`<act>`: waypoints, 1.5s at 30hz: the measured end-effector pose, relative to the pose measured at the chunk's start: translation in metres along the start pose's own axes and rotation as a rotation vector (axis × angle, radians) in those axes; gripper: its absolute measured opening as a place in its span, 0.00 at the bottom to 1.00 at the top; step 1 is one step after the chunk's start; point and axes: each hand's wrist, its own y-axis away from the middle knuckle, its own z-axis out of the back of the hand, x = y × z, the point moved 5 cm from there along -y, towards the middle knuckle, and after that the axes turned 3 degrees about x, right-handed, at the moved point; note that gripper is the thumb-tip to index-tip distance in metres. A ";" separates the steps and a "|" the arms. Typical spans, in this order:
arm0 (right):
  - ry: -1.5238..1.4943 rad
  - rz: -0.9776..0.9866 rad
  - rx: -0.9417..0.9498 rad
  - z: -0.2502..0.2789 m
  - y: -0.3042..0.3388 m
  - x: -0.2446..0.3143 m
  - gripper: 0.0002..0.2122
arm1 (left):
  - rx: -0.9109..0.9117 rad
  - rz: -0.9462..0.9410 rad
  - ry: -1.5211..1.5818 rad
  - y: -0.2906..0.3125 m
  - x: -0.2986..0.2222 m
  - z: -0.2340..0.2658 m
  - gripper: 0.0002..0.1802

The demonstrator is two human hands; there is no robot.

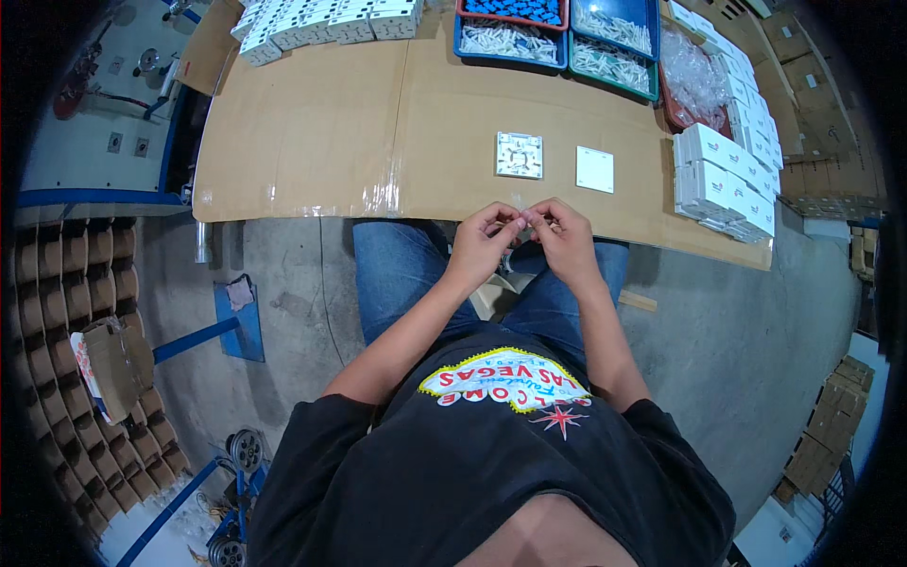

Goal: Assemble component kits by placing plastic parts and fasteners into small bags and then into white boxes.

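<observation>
My left hand point(484, 246) and my right hand point(565, 244) meet at the front edge of the table, above my lap. Both are closed, thumbs and fingertips pinched together at one spot. A small, see-through scrap shows faintly just beyond the fingertips; its kind cannot be told. Past the hands lies a square white switch-like panel point(520, 155), its inner workings facing up. To its right rests a flat, plain white square plate point(594, 169). Neither square is touched by a hand.
Brown cardboard point(312, 142) covers the table. Small white boxes point(326, 21) are stacked at the far left, more white boxes point(723, 180) at the right. At the back stand a blue tray point(510, 45) of white pieces, several other trays, and clear plastic bags point(693, 71).
</observation>
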 end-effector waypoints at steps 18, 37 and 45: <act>0.258 0.179 -0.159 0.006 0.001 0.025 0.06 | -0.088 -0.149 -0.221 0.006 0.002 -0.012 0.08; -0.546 -0.296 0.032 -0.005 -0.005 -0.009 0.08 | -0.166 0.069 0.424 -0.002 0.006 -0.003 0.12; -0.630 -0.097 -0.103 -0.030 0.002 -0.009 0.04 | -0.297 -0.029 0.423 0.000 -0.002 -0.001 0.10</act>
